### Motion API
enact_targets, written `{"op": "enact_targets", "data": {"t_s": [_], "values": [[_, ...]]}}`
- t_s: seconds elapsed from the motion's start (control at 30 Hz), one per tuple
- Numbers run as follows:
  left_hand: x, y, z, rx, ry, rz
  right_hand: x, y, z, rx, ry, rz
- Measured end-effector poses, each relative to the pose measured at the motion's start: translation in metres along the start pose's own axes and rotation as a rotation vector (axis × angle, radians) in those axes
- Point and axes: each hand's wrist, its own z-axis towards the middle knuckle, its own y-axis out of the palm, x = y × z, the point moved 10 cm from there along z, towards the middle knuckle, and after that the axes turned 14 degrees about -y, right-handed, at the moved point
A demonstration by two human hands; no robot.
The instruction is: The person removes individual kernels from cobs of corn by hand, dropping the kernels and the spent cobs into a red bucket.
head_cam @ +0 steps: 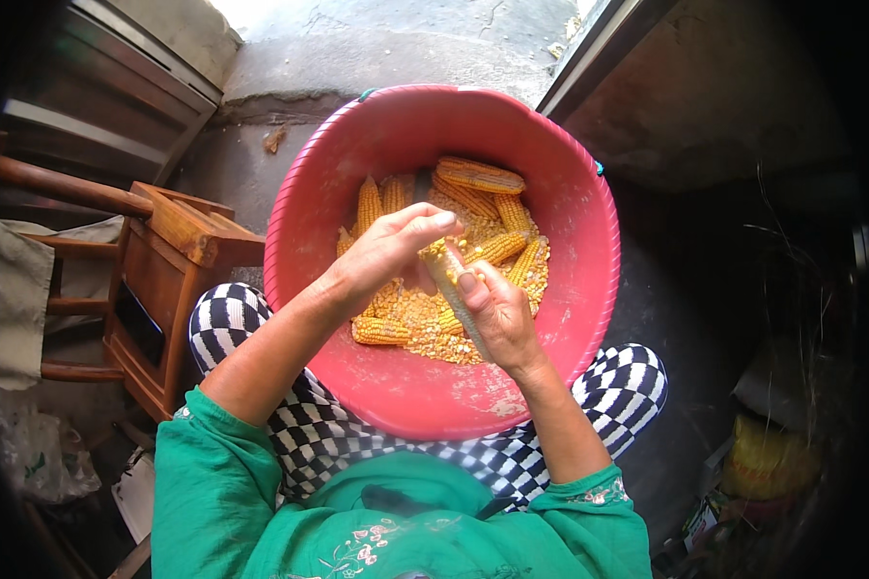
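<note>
My right hand [503,315] grips a mostly bare, pale corn cob [462,307], its thumb lying along the side. The cob is tilted, with some yellow kernels left near its upper end. My left hand [405,239] is around that upper end, and part of its fingers is hidden behind the cob. Below both hands, a large red tub [434,405] holds loose corn kernels [442,347] and several ears of corn, among them one ear [480,175] at the far side and another [380,331] at the near left.
The tub stands between my knees in checkered trousers [228,318]. At left is a wooden chair [152,289] with a dark phone [139,322] on it and a cloth [11,297] over its rails. A doorway opens ahead; a yellow sack [767,459] lies at lower right.
</note>
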Motion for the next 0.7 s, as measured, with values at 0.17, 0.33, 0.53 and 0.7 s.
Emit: {"op": "enact_targets", "data": {"t_s": [0.17,0.33,0.53,0.7], "values": [[0.0049,0.0047,-0.0076,-0.122,0.126,-0.011,-0.0001,-0.0013,0.0015,0.009,0.012,0.073],[0.0065,0.0088,-0.007,-0.123,0.165,0.025,0.0007,-0.0003,0.0007,0.004,0.018,0.107],[0.006,0.0086,-0.0071,-0.118,0.184,0.046,-0.0008,0.0002,0.001,0.009,0.012,0.116],[0.0096,0.0072,-0.009,-0.082,0.159,0.04,-0.0009,-0.0027,0.0005,0.023,-0.011,0.11]]}}
